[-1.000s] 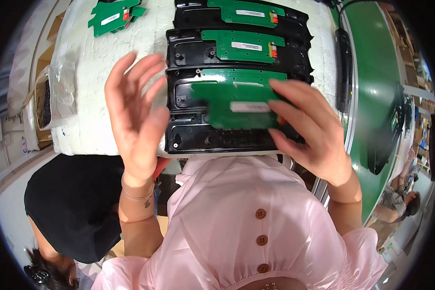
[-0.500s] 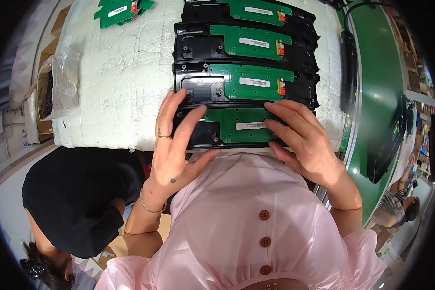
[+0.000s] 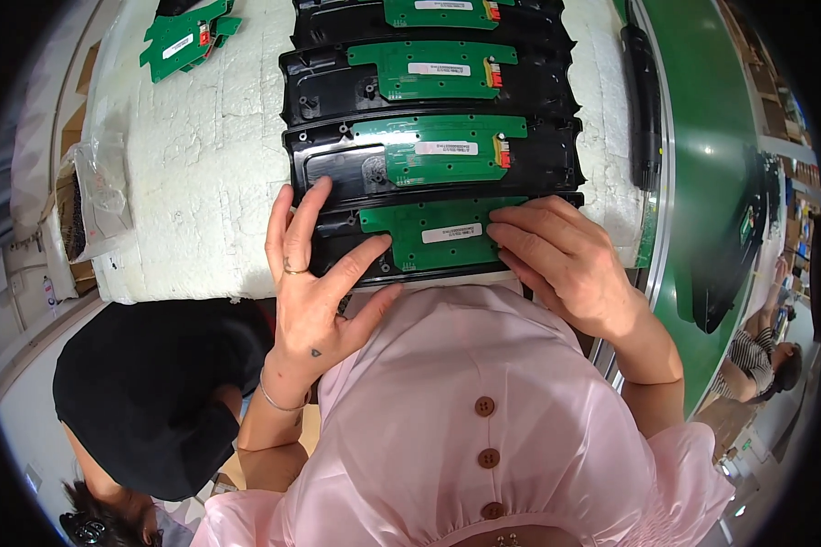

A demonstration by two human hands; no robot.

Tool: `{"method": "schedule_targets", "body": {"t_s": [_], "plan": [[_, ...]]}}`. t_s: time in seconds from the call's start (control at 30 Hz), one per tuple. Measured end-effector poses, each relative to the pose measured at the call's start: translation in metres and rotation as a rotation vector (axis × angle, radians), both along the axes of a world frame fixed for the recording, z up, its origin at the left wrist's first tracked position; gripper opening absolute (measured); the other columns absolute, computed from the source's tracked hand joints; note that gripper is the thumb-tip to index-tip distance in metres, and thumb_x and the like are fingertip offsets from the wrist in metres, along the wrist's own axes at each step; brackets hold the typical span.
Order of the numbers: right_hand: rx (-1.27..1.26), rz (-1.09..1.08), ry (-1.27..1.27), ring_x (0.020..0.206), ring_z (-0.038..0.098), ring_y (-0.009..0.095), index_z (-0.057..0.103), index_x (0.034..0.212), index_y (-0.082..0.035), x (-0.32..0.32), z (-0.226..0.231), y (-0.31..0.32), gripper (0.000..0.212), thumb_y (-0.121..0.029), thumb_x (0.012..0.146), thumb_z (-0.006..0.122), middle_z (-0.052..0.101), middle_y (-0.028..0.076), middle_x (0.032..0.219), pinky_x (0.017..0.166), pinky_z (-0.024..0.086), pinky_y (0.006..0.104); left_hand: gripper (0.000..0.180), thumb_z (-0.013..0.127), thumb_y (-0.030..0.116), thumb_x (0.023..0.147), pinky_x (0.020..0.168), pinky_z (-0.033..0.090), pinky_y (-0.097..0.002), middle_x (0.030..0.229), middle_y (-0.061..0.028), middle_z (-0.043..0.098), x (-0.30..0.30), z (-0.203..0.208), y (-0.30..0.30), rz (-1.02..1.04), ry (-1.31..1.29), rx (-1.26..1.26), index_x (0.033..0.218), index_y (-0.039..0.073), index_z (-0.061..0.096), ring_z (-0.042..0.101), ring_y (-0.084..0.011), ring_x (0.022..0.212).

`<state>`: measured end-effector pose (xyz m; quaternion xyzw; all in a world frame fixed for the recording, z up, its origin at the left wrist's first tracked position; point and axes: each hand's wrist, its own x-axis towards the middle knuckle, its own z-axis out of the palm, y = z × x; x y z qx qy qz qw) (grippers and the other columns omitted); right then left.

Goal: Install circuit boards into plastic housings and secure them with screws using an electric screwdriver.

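Observation:
A green circuit board (image 3: 420, 251) with a white label lies in the nearest black plastic housing (image 3: 442, 273), slightly askew. My left hand (image 3: 315, 301) is open with fingers spread. Its index fingertip touches the board's left edge, and the other fingers reach over the housing's left end. At the right end, my right hand (image 3: 570, 264) has its fingers together and bent over the board's edge, with the thumb below, gripping it. That hand hides the right end of the board. Beyond lies a matching board (image 3: 429, 164) in its own black housing (image 3: 333, 173).
More housings with boards (image 3: 429, 87) run away in a row on the white foam-topped table (image 3: 210, 201). Loose circuit boards (image 3: 187, 41) lie far left. A plastic bag (image 3: 100, 196) hangs at the left edge. A black power tool (image 3: 643, 109) lies right. A person in black (image 3: 146, 392) bends at left.
The row of housings appears shifted left and down in view. My left index finger has come onto the nearest board's edge. My right fingers have drawn together at its right end.

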<state>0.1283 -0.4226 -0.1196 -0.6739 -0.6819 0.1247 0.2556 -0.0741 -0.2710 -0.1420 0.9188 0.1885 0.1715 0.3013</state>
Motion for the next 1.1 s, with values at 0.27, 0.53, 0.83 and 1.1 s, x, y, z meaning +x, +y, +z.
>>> {"method": "schedule_targets", "body": {"t_s": [0.27, 0.53, 0.83, 1.1], "plan": [[-0.032, 0.008, 0.029, 0.083, 0.056, 0.025, 0.059, 0.092, 0.003, 0.007, -0.002, 0.006, 0.030, 0.000, 0.063, 0.063, 0.058, 0.012, 0.094, 0.067, 0.051, 0.0312, 0.042, 0.078, 0.014, 0.053, 0.101, 0.021, -0.0467, 0.131, -0.0251, 0.035, 0.006, -0.005, 0.006, -0.001, 0.015, 0.025, 0.093, 0.012, 0.066, 0.025, -0.0431, 0.123], [0.073, 0.045, 0.079, 0.078, 0.055, 0.029, 0.059, 0.088, 0.003, 0.010, 0.020, 0.021, 0.027, -0.007, 0.065, 0.069, 0.059, 0.014, 0.094, 0.067, 0.047, 0.0346, 0.039, 0.075, 0.018, 0.060, 0.097, 0.030, -0.0492, 0.126, -0.0164, 0.043, -0.014, 0.025, 0.030, -0.016, 0.030, 0.096, 0.097, 0.010, 0.064, 0.036, -0.0376, 0.119], [0.140, -0.317, -0.025, 0.094, 0.056, 0.029, 0.058, 0.094, 0.003, 0.041, 0.036, 0.017, 0.026, 0.005, 0.069, 0.063, 0.056, 0.018, 0.108, 0.081, 0.044, 0.0337, 0.015, 0.058, 0.011, 0.078, 0.066, 0.048, -0.0340, 0.081, -0.0178, 0.062, -0.107, 0.056, 0.246, 0.718, 0.113, 0.443, 0.088, 0.001, 0.064, 0.061, -0.0335, 0.073], [0.122, -0.383, -0.048, 0.098, 0.055, 0.029, 0.058, 0.095, 0.003, 0.057, 0.030, 0.014, 0.024, 0.006, 0.071, 0.060, 0.055, 0.016, 0.110, 0.084, 0.043, 0.0330, 0.018, 0.053, 0.018, 0.083, 0.067, 0.045, -0.0424, 0.081, -0.0199, 0.060, -0.092, 0.027, 0.268, 0.520, 0.174, 0.458, 0.082, 0.001, 0.058, 0.057, -0.0376, 0.078]]}}
